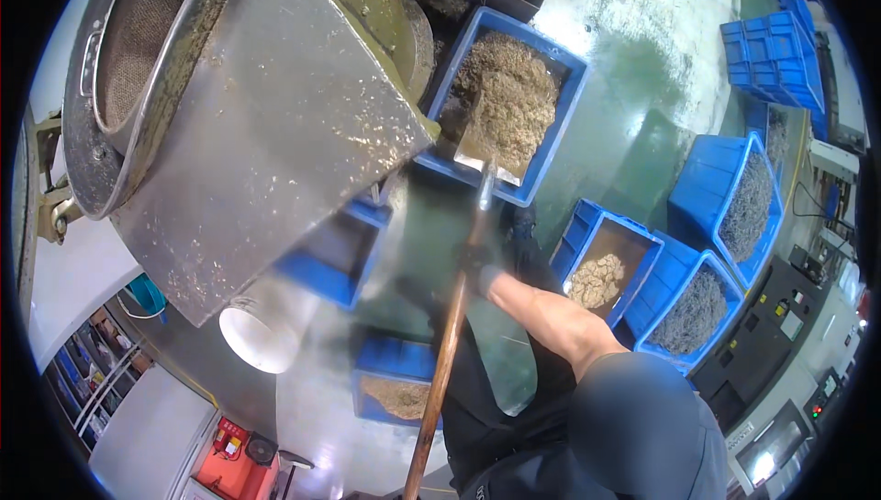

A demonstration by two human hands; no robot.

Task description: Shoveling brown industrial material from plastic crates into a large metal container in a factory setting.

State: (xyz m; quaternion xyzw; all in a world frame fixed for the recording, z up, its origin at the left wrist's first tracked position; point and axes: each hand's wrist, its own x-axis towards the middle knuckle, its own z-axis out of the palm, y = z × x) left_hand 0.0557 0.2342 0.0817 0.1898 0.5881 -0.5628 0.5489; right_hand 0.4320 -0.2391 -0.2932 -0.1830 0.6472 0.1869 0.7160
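Gripping a long wooden shovel handle, right hand is gloved, fingers closed fully round the shaft approx. mid-length. Left hand sits lower on the shaft, blurred; looks wrapped round it too but grip can't be confirmed. Shovel blade rests in the blue crate directly ahead, which is heaped w/ tan granular material mixed w/ small parts.

Large steel hopper chute overhangs that crate's left side; round mesh sieve sits above it.

Other containers: blue crate at right holds a small pale pile, mostly bare bottom. Two blue crates further right and approx. full of grey metal pieces, type too small to tell. Blue crate near feet holds some tan material. Empty-looking stacked blue crates far right. White bucket below chute; contents not visible.
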